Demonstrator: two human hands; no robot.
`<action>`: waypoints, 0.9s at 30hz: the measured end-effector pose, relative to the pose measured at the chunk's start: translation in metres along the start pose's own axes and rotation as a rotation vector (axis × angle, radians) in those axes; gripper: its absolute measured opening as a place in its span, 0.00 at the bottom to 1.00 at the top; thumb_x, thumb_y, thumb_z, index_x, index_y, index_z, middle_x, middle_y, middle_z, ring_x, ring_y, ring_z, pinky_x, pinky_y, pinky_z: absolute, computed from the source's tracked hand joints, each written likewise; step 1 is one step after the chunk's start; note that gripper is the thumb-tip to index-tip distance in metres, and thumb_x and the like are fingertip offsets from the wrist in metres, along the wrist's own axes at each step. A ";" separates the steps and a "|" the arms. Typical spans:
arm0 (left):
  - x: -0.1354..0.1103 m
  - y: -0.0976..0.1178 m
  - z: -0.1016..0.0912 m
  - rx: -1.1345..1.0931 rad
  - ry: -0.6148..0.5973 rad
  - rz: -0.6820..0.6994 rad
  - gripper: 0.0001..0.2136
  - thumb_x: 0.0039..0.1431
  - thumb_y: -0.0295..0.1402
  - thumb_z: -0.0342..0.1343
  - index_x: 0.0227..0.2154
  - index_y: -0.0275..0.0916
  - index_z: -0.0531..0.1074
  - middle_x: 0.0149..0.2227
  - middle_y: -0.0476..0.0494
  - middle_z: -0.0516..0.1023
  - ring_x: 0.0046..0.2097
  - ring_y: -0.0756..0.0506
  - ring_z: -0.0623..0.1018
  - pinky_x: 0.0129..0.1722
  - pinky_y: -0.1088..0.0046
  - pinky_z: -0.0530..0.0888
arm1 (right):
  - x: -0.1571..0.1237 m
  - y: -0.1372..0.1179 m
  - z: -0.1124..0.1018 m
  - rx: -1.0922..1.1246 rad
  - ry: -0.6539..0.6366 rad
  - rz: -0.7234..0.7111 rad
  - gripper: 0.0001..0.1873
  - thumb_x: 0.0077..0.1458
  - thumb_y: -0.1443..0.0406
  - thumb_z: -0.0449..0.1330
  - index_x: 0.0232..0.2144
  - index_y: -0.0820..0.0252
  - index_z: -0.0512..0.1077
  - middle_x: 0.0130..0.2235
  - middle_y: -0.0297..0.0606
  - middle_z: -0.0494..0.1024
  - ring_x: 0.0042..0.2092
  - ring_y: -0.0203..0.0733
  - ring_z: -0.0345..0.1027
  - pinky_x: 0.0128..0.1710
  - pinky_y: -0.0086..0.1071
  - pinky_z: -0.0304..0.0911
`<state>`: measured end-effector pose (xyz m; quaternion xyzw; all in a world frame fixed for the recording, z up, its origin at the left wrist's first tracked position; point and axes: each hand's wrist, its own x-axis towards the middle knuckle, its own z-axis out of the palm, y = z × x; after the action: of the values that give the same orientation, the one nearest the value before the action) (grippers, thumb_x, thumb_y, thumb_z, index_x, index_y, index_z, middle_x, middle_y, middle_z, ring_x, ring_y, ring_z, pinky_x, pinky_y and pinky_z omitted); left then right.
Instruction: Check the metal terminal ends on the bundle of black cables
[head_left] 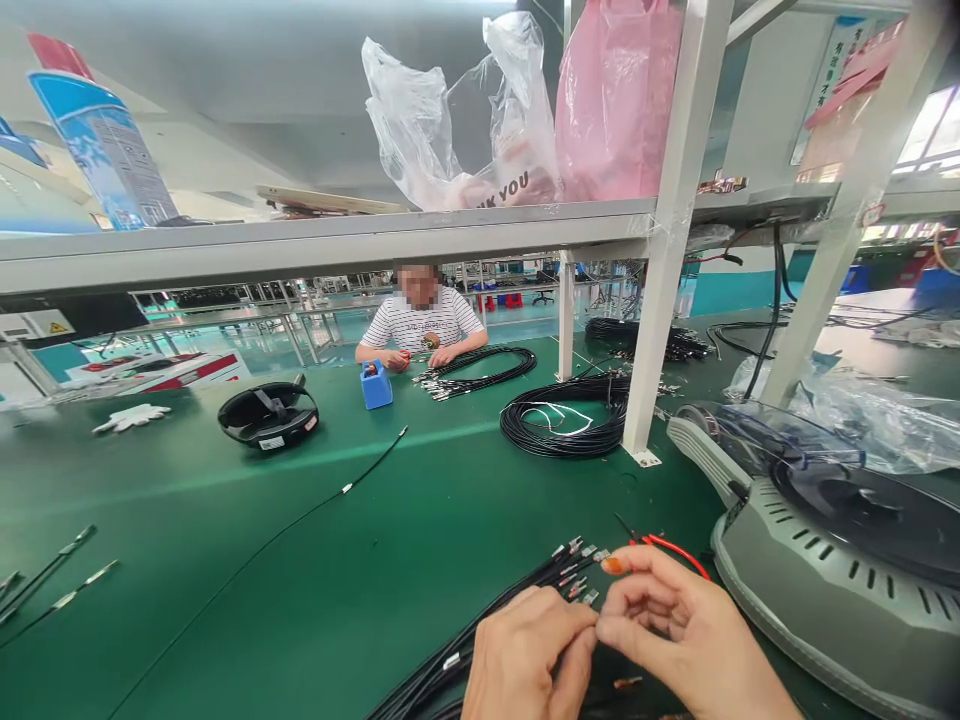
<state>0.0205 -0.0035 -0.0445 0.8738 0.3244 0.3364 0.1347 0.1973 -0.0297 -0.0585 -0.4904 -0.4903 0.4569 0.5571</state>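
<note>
A: Bottom centre of the frame: left hand point(525, 655) and right hand point(679, 635) meet fingertip to fingertip over the wire bundle point(480, 625). Both are pinched closed on something small between them, likely one wire end; the piece itself is hidden.

B: Where do the wires lie?

A: On the green tabletop point(337, 560), running from bottom centre up and right. Terminals point(577, 565) fan out just above the hands. A red-handled tool point(667, 545) lies just beside them, under the right hand.

B: Handling?

A: My guess: light, thin, floppy. Wires sag if lifted mid-length. Terminals look small and bendable, so grip the insulation right behind the metal, not the tip.

B: Surroundings?

A: Grey machine point(840, 560) at lower right, close to the right hand. Single loose wire point(345, 490) crosses the middle. Black coil point(562, 415) by the white post point(660, 250). Another person point(420, 325) sits upper centre, hands on a separate bundle.
</note>
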 end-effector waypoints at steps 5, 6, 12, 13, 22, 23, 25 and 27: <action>0.003 0.004 -0.007 -0.045 0.106 0.019 0.12 0.60 0.24 0.52 0.36 0.44 0.79 0.24 0.50 0.77 0.25 0.48 0.74 0.24 0.75 0.68 | -0.003 -0.013 0.002 0.129 -0.016 0.081 0.20 0.53 0.50 0.64 0.41 0.58 0.74 0.33 0.38 0.84 0.31 0.41 0.76 0.36 0.32 0.71; 0.004 0.005 -0.008 -0.052 0.119 0.021 0.12 0.60 0.24 0.52 0.36 0.44 0.79 0.24 0.50 0.77 0.25 0.48 0.74 0.24 0.76 0.68 | -0.004 -0.015 0.002 0.118 -0.013 0.085 0.21 0.53 0.49 0.63 0.41 0.58 0.74 0.34 0.39 0.84 0.32 0.41 0.76 0.37 0.33 0.71; 0.004 0.002 -0.010 -0.078 0.132 0.069 0.10 0.60 0.24 0.53 0.36 0.39 0.79 0.26 0.47 0.80 0.26 0.47 0.75 0.25 0.75 0.69 | -0.009 -0.024 0.003 0.128 0.010 0.077 0.19 0.50 0.51 0.68 0.39 0.57 0.76 0.35 0.39 0.84 0.33 0.43 0.77 0.38 0.35 0.72; 0.004 0.001 -0.010 -0.078 0.134 0.085 0.09 0.60 0.24 0.54 0.36 0.38 0.79 0.27 0.46 0.80 0.26 0.47 0.75 0.25 0.75 0.70 | -0.009 -0.026 0.004 0.145 0.026 0.064 0.19 0.48 0.52 0.69 0.38 0.57 0.76 0.35 0.39 0.84 0.32 0.43 0.77 0.37 0.35 0.73; 0.002 0.006 -0.013 -0.072 0.057 0.029 0.09 0.60 0.26 0.55 0.40 0.40 0.78 0.28 0.47 0.80 0.27 0.48 0.76 0.25 0.76 0.70 | -0.010 -0.025 0.004 0.133 0.070 -0.005 0.15 0.44 0.61 0.72 0.36 0.55 0.78 0.30 0.35 0.82 0.32 0.42 0.78 0.34 0.29 0.74; 0.002 0.007 -0.014 -0.080 0.037 0.033 0.10 0.61 0.27 0.54 0.42 0.41 0.78 0.28 0.46 0.80 0.27 0.48 0.76 0.25 0.77 0.69 | -0.009 -0.024 0.003 0.120 0.064 -0.008 0.15 0.43 0.63 0.72 0.36 0.55 0.78 0.30 0.35 0.81 0.32 0.42 0.78 0.34 0.28 0.74; 0.003 0.008 -0.015 -0.134 -0.010 0.025 0.12 0.63 0.28 0.52 0.45 0.42 0.78 0.28 0.46 0.80 0.26 0.49 0.76 0.25 0.78 0.69 | -0.009 -0.022 0.000 0.101 0.052 -0.007 0.14 0.44 0.64 0.71 0.37 0.54 0.78 0.31 0.33 0.80 0.33 0.41 0.78 0.34 0.27 0.74; 0.005 0.009 -0.016 -0.202 -0.053 -0.041 0.12 0.62 0.28 0.53 0.44 0.42 0.79 0.28 0.45 0.81 0.27 0.49 0.77 0.26 0.78 0.68 | -0.008 -0.020 -0.001 0.089 0.039 -0.001 0.14 0.45 0.65 0.71 0.37 0.53 0.78 0.31 0.32 0.79 0.33 0.40 0.78 0.34 0.25 0.73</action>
<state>0.0168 -0.0069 -0.0259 0.8575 0.3029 0.3415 0.2374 0.1976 -0.0400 -0.0398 -0.4739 -0.4587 0.4682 0.5880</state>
